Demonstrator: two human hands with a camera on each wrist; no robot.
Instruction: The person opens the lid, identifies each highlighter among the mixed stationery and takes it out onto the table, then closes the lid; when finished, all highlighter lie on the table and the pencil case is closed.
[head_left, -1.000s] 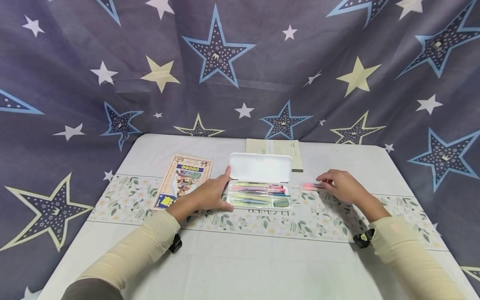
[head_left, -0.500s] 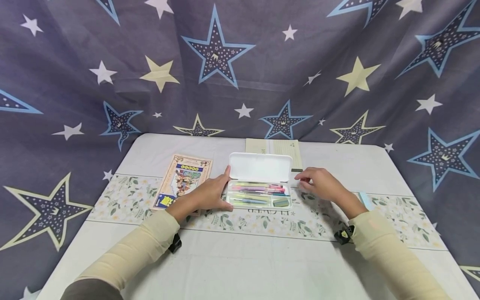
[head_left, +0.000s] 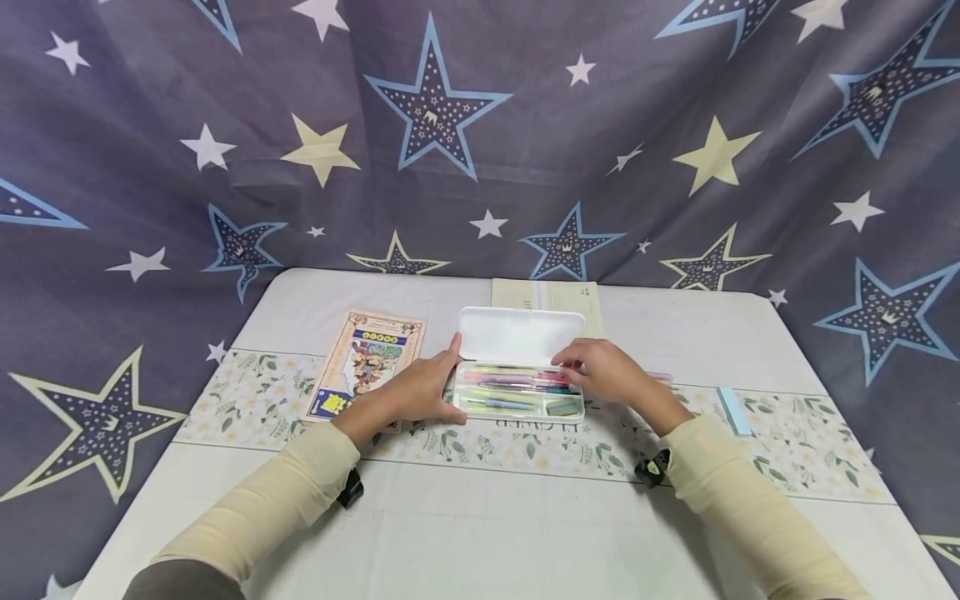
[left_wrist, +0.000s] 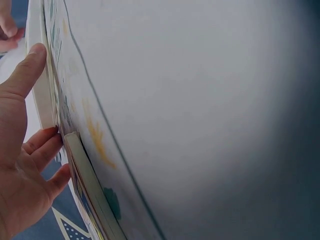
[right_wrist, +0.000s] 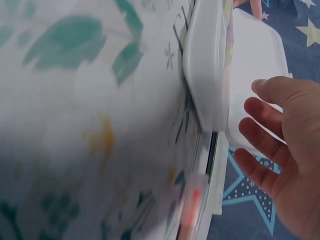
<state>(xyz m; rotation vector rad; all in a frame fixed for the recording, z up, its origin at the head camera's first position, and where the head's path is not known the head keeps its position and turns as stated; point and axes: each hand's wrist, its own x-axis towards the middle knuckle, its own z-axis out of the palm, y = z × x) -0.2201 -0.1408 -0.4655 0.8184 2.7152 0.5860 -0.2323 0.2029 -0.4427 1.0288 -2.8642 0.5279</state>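
A white pencil case (head_left: 521, 333) stands with its lid raised, holding several coloured pens (head_left: 510, 383) and a greenish block (head_left: 562, 407) in its front right compartment. Against the case's left end rests my left hand (head_left: 423, 385), fingers extended and spread, thumb along the front wall. My right hand (head_left: 607, 371) hovers at the right end, fingertips over the pens in the head view. In the right wrist view that hand (right_wrist: 295, 135) has slightly bent, separated fingers with nothing between them. A clear case with pink contents (right_wrist: 192, 202) lies below it, mostly hidden by the forearm in the head view.
A picture-covered booklet (head_left: 375, 354) lies left of the pencil case, partly under the left arm. Behind the lid is a pale yellow notebook (head_left: 585, 298). A light blue bar (head_left: 735, 411) lies to the right. A star-patterned curtain (head_left: 480, 192) borders the table's back.
My right hand has let go of the clear case with pink contents and moved left to the pencil case. The light blue bar has come into view. My left hand stays put.
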